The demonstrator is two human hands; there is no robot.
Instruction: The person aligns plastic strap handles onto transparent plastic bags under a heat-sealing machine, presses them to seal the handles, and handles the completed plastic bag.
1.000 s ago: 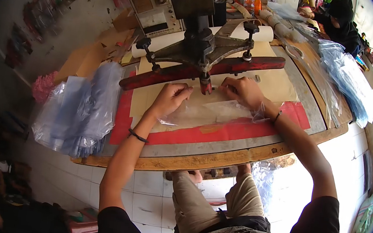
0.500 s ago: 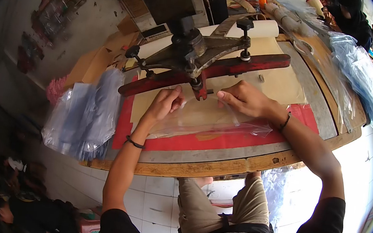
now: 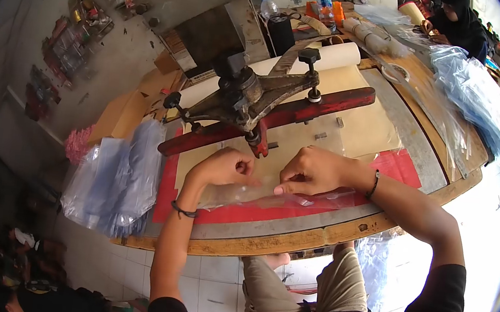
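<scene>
A clear plastic sheet (image 3: 319,201) lies over the red and tan work surface in front of me, its near edge wrinkled and raised. My left hand (image 3: 227,167) is closed with curled fingers at the sheet's left part. Opposite it, my right hand (image 3: 313,171) pinches the sheet, thumb pointing inward. The two hands are close together, a small gap between the fingertips. Just beyond them stands a press head with a red bar (image 3: 292,116) and black knobs. Small dark metal pieces (image 3: 321,136) sit on the sheet under the bar.
A stack of clear plastic pouches (image 3: 116,177) hangs over the table's left side. More plastic sheets (image 3: 478,100) are piled at the right. A white roll (image 3: 325,54), bottles (image 3: 268,5) and a tape roll (image 3: 395,73) stand behind. Another person (image 3: 459,26) sits at the far right.
Both hands have come nearer to me and closer together, away from the red bar. The plastic's near edge has shifted with them. The head view has tilted up slightly.
</scene>
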